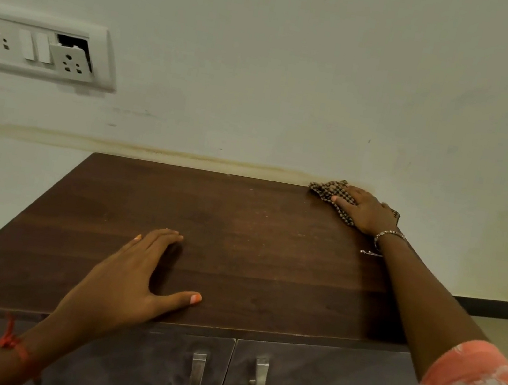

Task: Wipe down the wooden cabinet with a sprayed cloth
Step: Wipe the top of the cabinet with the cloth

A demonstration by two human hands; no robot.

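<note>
A dark wooden cabinet (239,230) stands against the wall, its flat top filling the middle of the head view. A checked brown cloth (330,190) lies at the top's far right corner. My right hand (365,211) presses flat on that cloth, fingers pointing left, with a bracelet on the wrist. My left hand (131,276) rests palm down on the bare wood near the front edge, fingers spread and holding nothing. Part of the cloth is hidden under my right palm.
Two grey doors with metal handles (197,369) (259,374) face me below the top. A white socket and switch plate (38,47) with a loose socket sits on the wall at the left. A yellowish stain line runs along the wall just above the cabinet. Tiled floor shows at the right.
</note>
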